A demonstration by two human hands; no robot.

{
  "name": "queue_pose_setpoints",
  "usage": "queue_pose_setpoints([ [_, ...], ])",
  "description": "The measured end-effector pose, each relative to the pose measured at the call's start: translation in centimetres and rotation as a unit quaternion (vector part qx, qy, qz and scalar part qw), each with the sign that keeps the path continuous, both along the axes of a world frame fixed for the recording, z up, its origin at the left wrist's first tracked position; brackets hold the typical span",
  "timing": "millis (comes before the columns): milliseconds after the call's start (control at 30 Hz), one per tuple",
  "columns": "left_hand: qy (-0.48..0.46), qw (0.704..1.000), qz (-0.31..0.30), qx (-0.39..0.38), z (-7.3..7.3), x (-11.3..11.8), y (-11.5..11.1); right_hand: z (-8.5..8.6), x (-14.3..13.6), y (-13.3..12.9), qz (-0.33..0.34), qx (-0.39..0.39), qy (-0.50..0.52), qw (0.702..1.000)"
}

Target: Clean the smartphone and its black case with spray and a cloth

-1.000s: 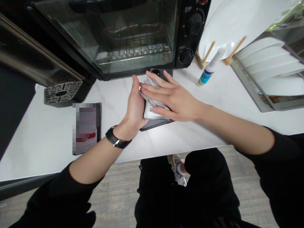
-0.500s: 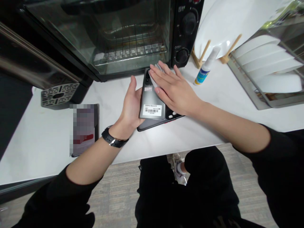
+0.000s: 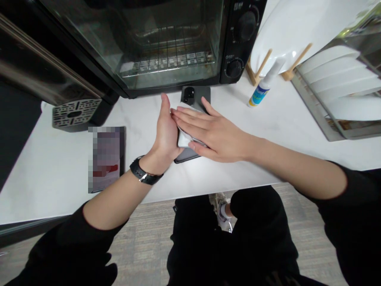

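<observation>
A grey phone [image 3: 203, 94] lies back up, its black camera block at the top left. My left hand [image 3: 166, 133] supports it from the left and below, thumb raised, other fingers hidden beneath. Pressed flat over the phone's lower back, my right hand [image 3: 214, 135] has a pale cloth [image 3: 183, 137] under its fingers. Below the phone, a dark flat object [image 3: 186, 155] shows on the white counter [image 3: 238, 171]; its far part is covered by my right hand.
A black toaster oven [image 3: 175, 85] stands behind my hands. To the right are a spray bottle [image 3: 260, 93], a white plate [image 3: 285, 31] on a wooden stand and a rack of white dishes [image 3: 342, 83]. Leftward are a partly blurred device [image 3: 107, 159] and a drip tray [image 3: 74, 114].
My right hand and the cloth have slid down the phone from its camera end to its lower part, covering the white label. The view has shifted slightly.
</observation>
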State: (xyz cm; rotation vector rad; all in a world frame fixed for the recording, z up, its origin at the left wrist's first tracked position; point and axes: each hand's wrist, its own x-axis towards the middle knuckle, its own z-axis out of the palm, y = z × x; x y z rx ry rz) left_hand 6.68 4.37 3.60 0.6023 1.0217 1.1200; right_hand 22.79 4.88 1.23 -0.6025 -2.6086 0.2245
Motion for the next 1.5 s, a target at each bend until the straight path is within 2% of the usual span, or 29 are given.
queue_pose_setpoints([
  [100,0.015,0.999,0.031,0.041,0.0,-0.8,0.3,0.4,-0.1,-0.4,0.013,0.012,0.008,1.0],
  [233,-0.034,0.996,-0.005,0.085,0.0,-1.2,0.8,1.0,0.5,0.3,-0.076,0.003,0.013,0.997],
  [367,-0.039,0.998,-0.031,0.038,0.0,-0.5,0.6,0.7,1.2,1.4,-0.168,-0.017,0.009,0.986],
  [500,-0.036,0.997,-0.07,-0.003,0.6,0.5,-0.2,0.3,1.5,2.2,-0.218,-0.03,0.011,0.975],
  [633,-0.031,0.995,-0.09,-0.023,1.4,1.0,-0.7,0.6,1.4,1.9,-0.202,-0.041,0.003,0.978],
  [767,-0.027,0.993,-0.104,-0.054,1.5,1.1,-0.6,1.0,0.9,1.2,-0.12,-0.034,-0.008,0.992],
  [900,-0.01,0.998,-0.044,-0.032,0.3,0.4,-0.1,0.8,0.4,0.4,-0.013,-0.023,-0.023,0.999],
  [1033,-0.036,0.999,0.002,0.002,-0.3,-0.8,0.3,1.3,0.1,-0.2,0.03,-0.024,-0.04,0.998],
  [1133,-0.067,0.998,0.006,0.014,0.2,-1.1,0.4,1.9,0.3,-0.1,-0.001,-0.026,-0.045,0.999],
  [1267,-0.054,0.998,-0.001,-0.011,1.0,-0.4,0.2,2.0,1.1,1.0,-0.107,-0.043,-0.012,0.993],
  [1400,-0.039,0.995,-0.073,-0.05,1.0,0.6,-0.5,0.4,1.8,2.7,-0.16,-0.058,0.055,0.984],
  [1500,-0.04,0.995,-0.087,-0.043,0.9,0.9,-1.0,-1.0,2.1,3.8,-0.158,-0.06,0.117,0.979],
])
